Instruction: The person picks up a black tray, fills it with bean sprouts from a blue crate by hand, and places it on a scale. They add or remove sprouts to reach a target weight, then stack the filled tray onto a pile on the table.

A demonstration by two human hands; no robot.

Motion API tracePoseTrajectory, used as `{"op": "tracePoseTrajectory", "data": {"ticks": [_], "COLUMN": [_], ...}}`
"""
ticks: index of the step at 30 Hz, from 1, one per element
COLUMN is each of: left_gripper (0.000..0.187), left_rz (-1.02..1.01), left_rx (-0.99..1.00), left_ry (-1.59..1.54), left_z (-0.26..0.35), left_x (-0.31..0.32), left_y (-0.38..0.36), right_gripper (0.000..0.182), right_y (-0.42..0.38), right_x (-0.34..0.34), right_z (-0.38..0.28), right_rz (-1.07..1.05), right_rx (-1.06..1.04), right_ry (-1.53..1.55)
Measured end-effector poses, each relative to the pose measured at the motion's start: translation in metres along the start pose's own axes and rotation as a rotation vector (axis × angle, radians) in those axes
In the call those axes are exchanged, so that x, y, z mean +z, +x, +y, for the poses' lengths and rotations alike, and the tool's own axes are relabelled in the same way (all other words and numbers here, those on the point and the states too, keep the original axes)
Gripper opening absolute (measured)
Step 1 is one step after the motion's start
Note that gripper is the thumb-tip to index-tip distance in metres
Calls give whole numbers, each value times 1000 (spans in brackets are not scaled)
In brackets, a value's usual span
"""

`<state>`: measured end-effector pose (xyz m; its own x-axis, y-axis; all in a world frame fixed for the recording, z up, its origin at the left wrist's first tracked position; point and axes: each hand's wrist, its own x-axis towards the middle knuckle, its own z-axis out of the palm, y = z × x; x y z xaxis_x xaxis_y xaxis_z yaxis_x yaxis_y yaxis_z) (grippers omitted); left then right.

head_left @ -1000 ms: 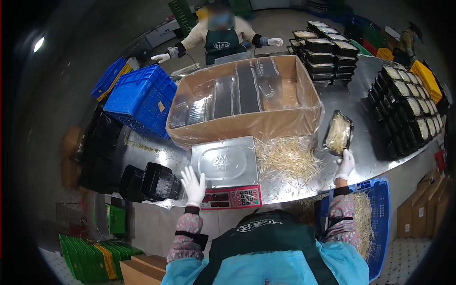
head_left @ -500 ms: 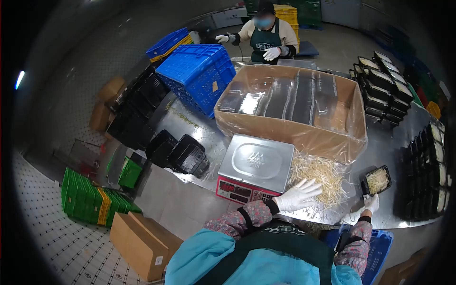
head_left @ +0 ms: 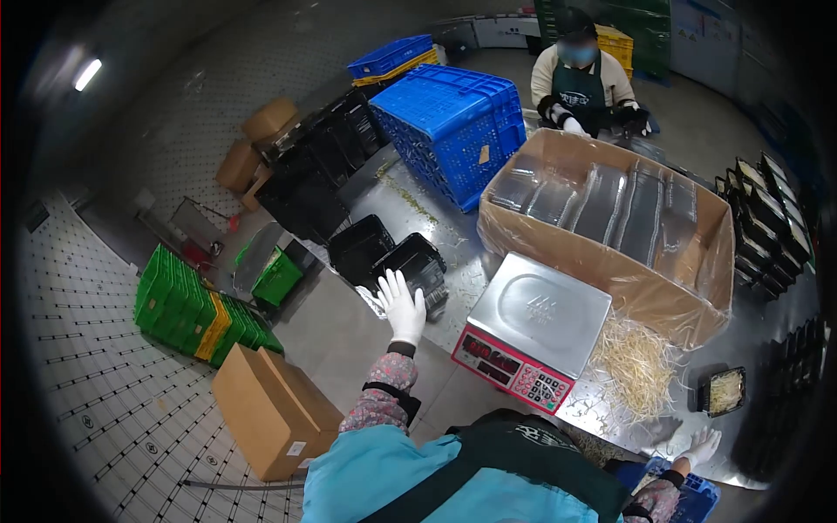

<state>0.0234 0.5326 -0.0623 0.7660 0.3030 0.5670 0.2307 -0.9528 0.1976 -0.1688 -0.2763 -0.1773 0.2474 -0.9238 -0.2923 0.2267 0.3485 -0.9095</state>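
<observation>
Your left hand (head_left: pixel 401 307) stands upright just left of the frame's centre, palm flat, fingers and thumb spread wide, with your forearm slanting up from the bottom. Right above and behind it sit the black trays (head_left: pixel 360 242) on the worktop (head_left: pixel 459 234); from this angle it's hard to say whether your fingertips touch them. Your right hand (head_left: pixel 700 446), at lower right, also lies open, fingers stretched towards the upper right. The filled tray (head_left: pixel 724 391) rests just above it, apart from your fingers, right of the pale sprouts (head_left: pixel 641 366).
</observation>
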Motion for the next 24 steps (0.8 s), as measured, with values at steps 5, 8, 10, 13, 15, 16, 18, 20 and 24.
{"op": "tracePoseTrajectory", "data": {"ticks": [5, 8, 10, 13, 15, 16, 18, 20, 24], "left_gripper": [32, 31, 40, 42, 38, 36, 33, 23, 18], "left_rz": [-435, -306, -201, -57, 30, -33, -87, -149, -434], "left_rx": [-22, -156, -210, -205, -122, -85, 192, 481, 1247], "left_ry": [217, 32, 20, -415, -729, -936, -1034, -1129, -1162], "left_z": [-36, -22, -15, -1, 46, 88, 166, 249, 376], "left_x": [17, -19, -32, -22, -17, -23, -22, -24, -32], "left_y": [40, 55, 67, 93, 101, 100, 87, 53, -37], "right_gripper": [49, 47, 45, 44, 41, 41, 44, 45, 49], "right_y": [-51, -109, -138, -160, -203, -220, -258, -296, -384], "right_x": [15, 15, 6, -42, -57, -72, -101, -138, -207], "right_z": [-7, -17, -28, -23, -30, -34, -37, -33, -12], "right_rz": [-120, -165, -99, -44, 44, 86, 220, 323, 565], "right_rx": [-102, -235, -302, -608, -694, -688, -652, -645, -471], "right_ry": [-171, -254, -378, -530, -564, -640, -875, -1049, -1534]}}
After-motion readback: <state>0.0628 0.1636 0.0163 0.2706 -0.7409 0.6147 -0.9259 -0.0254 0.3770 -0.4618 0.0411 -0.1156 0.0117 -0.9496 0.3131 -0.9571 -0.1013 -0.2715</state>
